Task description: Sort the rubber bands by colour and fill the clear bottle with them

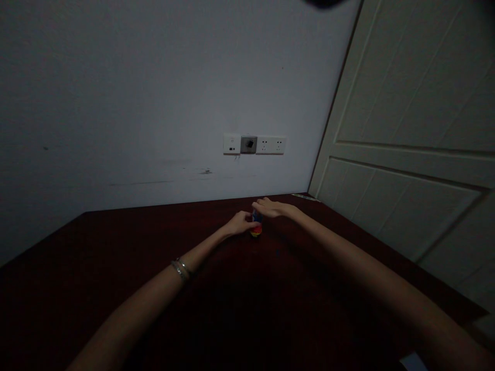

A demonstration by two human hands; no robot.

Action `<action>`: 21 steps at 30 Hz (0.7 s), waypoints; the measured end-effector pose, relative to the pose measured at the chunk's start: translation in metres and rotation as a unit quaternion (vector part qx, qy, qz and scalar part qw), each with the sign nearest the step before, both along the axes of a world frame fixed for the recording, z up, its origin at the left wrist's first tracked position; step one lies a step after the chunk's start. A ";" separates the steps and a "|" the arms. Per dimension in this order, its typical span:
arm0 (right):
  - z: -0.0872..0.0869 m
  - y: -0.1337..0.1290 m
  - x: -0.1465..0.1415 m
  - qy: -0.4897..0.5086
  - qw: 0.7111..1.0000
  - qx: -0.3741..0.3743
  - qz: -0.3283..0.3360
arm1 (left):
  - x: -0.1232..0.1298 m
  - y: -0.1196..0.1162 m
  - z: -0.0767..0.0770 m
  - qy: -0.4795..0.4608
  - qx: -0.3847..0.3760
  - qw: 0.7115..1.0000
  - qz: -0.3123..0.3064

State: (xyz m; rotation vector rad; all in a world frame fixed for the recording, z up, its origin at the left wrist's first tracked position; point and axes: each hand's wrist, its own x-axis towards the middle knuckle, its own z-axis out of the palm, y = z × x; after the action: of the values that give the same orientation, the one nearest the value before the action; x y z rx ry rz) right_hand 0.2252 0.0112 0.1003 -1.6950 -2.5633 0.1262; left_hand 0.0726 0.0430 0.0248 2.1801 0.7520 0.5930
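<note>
A small colourful item, blue above and red and yellow below, stands on the dark red table. Around its left side are the fingers of my left hand, with the thumb across its front. My right hand is at the top of the item, its fingers bent over it. The dim light hides what the item is and whether the right fingers grip any part of it.
Behind the table is a pale wall with a row of sockets. A panelled white door stands on the right. A thin strip lies at the back right edge, and a pale flat object at the bottom right.
</note>
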 end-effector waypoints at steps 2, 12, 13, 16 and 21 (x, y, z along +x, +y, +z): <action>0.002 -0.001 -0.004 -0.006 1.000 -0.015 -0.004 | -0.001 0.000 0.001 -0.002 -0.003 1.000 0.001; 0.013 0.008 0.028 0.208 0.976 0.056 0.015 | 0.003 -0.010 0.002 0.011 0.020 0.999 0.046; 0.010 0.011 0.036 0.212 0.975 0.072 0.006 | 0.003 -0.011 0.002 0.019 0.027 0.998 0.050; -0.014 0.021 0.056 0.195 0.977 0.074 -0.035 | 0.001 -0.016 0.005 0.044 0.051 0.996 0.064; -0.070 0.038 0.058 0.123 0.992 0.026 -0.006 | -0.009 -0.039 0.004 0.165 0.129 0.968 0.142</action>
State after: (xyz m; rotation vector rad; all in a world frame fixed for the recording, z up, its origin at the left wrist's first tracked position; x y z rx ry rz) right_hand 0.2837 0.0491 0.0301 -1.5689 -2.3560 0.2489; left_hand 0.0633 0.0042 0.0286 2.4657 1.2390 0.4947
